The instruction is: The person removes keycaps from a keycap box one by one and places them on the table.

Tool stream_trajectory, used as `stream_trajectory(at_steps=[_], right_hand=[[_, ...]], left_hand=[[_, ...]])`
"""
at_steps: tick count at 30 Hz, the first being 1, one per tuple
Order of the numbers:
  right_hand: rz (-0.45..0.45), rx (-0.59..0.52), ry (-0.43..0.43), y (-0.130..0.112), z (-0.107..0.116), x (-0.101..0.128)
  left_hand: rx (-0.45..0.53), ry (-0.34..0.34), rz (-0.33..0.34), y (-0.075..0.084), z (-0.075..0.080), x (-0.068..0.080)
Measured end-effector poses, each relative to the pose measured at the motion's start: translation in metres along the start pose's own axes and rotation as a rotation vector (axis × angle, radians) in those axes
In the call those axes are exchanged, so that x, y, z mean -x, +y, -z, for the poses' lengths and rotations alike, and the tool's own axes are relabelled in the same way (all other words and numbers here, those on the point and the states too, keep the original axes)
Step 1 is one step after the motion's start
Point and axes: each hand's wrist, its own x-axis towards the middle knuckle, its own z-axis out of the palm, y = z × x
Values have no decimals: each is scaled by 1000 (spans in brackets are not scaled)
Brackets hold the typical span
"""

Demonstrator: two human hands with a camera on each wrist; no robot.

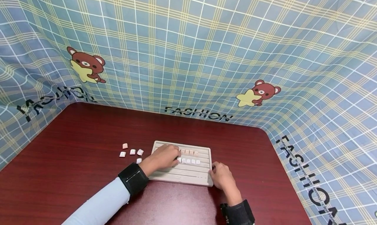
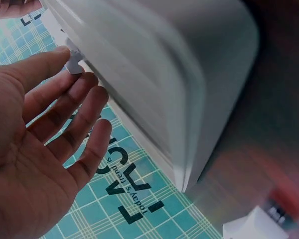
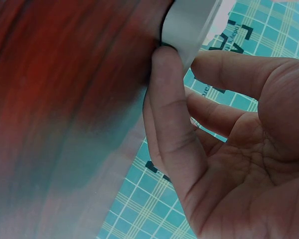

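A cream ridged tray (image 1: 188, 178) lies on the table, holding a row of peach keycaps (image 1: 191, 152) and, nearer me, a row of white keycaps (image 1: 188, 161). Over the left part of the tray, my left hand (image 1: 165, 155) is at the left end of these rows. Its thumb and fingers pinch a white keycap (image 2: 74, 65) close to the tray surface in the left wrist view. My right hand (image 1: 223, 176) grips the tray's right edge near the front corner. In the right wrist view, thumb and fingers (image 3: 168, 84) sit on either side of that tray wall (image 3: 189, 30).
Left of the tray, several loose keycaps (image 1: 133, 151) lie scattered on the dark red table (image 1: 88, 172), one of them peach (image 1: 125, 146). A plaid cloth (image 1: 188, 54) with bear prints hangs behind the table and along both sides.
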Motion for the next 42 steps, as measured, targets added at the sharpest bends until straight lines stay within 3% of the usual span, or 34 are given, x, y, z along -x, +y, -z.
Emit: stream_trajectory(at_steps=[9, 18, 31, 42], right_hand=[[-1, 2, -17, -1, 2, 1], [16, 5, 1, 2, 5, 2], [4, -3, -13, 0, 4, -1], [11, -8, -1, -1, 1, 0]], left_hand=[[31, 13, 22, -5, 11, 10], [44, 11, 50, -21, 16, 19], [67, -22, 215, -57, 36, 45], [18, -33, 281, -82, 32, 65]])
